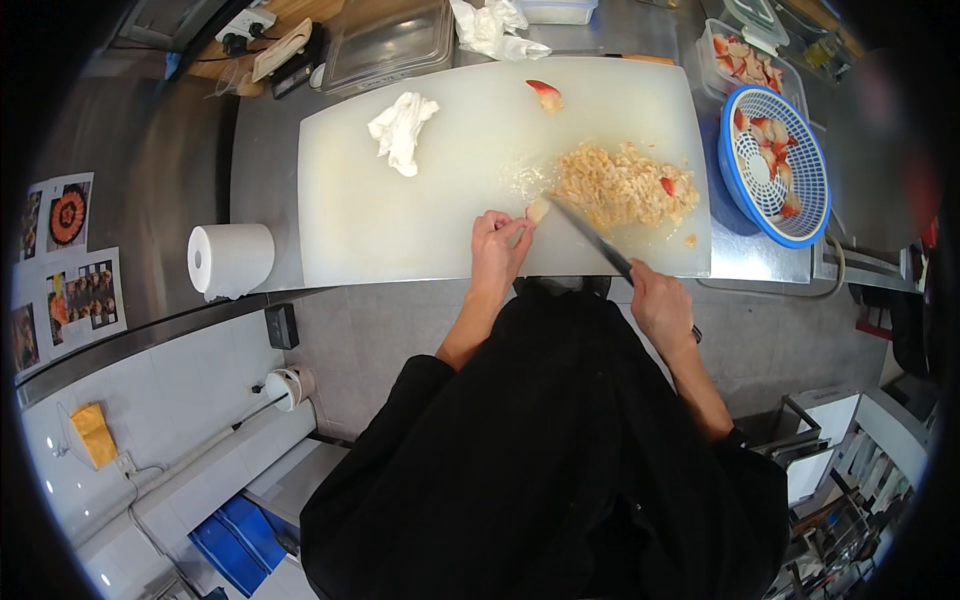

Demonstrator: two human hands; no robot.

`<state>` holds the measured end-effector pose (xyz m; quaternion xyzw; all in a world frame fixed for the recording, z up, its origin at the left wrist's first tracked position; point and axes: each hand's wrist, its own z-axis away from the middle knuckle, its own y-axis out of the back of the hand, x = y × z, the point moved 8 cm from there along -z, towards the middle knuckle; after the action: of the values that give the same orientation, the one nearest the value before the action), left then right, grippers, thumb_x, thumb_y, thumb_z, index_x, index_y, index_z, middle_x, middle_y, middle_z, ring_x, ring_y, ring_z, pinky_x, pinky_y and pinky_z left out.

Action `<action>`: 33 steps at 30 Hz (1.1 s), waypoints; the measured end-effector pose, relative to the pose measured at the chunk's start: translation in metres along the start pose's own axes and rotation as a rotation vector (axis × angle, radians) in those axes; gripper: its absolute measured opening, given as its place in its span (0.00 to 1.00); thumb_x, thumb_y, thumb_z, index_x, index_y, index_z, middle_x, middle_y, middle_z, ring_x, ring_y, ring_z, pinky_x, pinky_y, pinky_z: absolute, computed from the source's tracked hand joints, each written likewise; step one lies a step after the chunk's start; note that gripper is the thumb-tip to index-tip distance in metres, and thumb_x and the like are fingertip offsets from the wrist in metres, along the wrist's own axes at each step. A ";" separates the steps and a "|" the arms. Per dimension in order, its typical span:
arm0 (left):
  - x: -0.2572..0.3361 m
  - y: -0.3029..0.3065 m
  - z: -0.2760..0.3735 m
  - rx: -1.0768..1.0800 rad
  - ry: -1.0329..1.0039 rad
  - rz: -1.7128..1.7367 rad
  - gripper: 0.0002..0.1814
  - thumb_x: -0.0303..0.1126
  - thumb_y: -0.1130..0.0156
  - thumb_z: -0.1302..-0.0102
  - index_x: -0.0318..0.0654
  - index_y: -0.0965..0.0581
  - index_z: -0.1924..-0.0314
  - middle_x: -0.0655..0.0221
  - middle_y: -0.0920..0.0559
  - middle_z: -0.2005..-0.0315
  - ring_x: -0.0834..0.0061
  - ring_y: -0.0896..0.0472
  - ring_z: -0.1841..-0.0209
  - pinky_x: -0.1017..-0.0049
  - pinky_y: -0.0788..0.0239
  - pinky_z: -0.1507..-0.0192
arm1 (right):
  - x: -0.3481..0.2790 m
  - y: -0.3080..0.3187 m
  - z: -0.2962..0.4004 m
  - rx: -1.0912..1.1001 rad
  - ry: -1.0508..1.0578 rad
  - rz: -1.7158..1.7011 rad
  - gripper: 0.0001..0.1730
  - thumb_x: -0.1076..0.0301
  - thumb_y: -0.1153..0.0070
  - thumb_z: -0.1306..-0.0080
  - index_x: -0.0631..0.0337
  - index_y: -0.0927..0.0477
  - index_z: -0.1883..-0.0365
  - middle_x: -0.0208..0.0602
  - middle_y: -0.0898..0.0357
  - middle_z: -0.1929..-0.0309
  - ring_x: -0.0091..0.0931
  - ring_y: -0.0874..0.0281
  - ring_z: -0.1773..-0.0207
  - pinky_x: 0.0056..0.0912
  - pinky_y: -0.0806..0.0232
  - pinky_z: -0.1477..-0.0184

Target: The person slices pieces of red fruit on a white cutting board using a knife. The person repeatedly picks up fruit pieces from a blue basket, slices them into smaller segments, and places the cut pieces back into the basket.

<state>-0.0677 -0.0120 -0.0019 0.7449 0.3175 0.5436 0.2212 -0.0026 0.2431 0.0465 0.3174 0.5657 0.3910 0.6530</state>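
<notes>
On a white cutting board (390, 225), my left hand (496, 244) pinches a small pale piece of shellfish (537, 209) with a red edge. My right hand (664, 304) grips the black handle of a long kitchen knife (594, 238), whose tip is beside that piece. A heap of trimmed, pale orange shellfish scraps (619, 184) lies right of the blade, with a red bit on it. One red-tipped shellfish piece (546, 96) rests apart near the board's far edge. A crumpled white cloth or paper towel (403, 133) lies on the board's left part.
A blue and white colander (814, 180) with red-tipped pieces stands right of the board, in front of a plastic tub (712, 64) of similar pieces. A paper towel roll (231, 259) is at the left. Behind the board are a lidded clear container (390, 41) and crumpled white paper (499, 30).
</notes>
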 end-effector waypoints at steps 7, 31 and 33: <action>-0.002 -0.001 0.001 -0.014 0.031 0.000 0.06 0.26 0.23 0.45 0.41 0.11 0.65 0.68 0.25 0.70 0.67 0.26 0.63 0.68 0.30 0.61 | -0.012 0.000 0.000 -0.041 0.022 -0.010 0.11 0.66 0.50 0.26 0.59 0.17 0.54 0.54 0.16 0.71 0.53 0.17 0.66 0.59 0.28 0.65; 0.033 -0.030 -0.023 -0.141 -0.316 -0.215 0.18 0.26 0.31 0.35 0.34 0.21 0.45 0.60 0.17 0.65 0.62 0.20 0.61 0.64 0.26 0.55 | 0.077 -0.089 0.052 -0.519 -0.469 -1.032 0.19 0.58 0.52 0.21 0.53 0.27 0.74 0.23 0.29 0.79 0.15 0.37 0.81 0.22 0.44 0.79; 0.016 -0.043 -0.027 -0.420 0.046 -0.036 0.18 0.25 0.33 0.33 0.34 0.22 0.44 0.62 0.15 0.65 0.68 0.18 0.64 0.68 0.25 0.59 | 0.081 -0.091 0.056 -0.475 -0.351 -1.122 0.19 0.58 0.50 0.21 0.53 0.27 0.74 0.22 0.30 0.80 0.15 0.37 0.80 0.23 0.43 0.79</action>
<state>-0.1001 0.0293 -0.0113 0.6640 0.2154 0.6106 0.3740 0.0708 0.2698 -0.0621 -0.1213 0.4283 0.0463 0.8943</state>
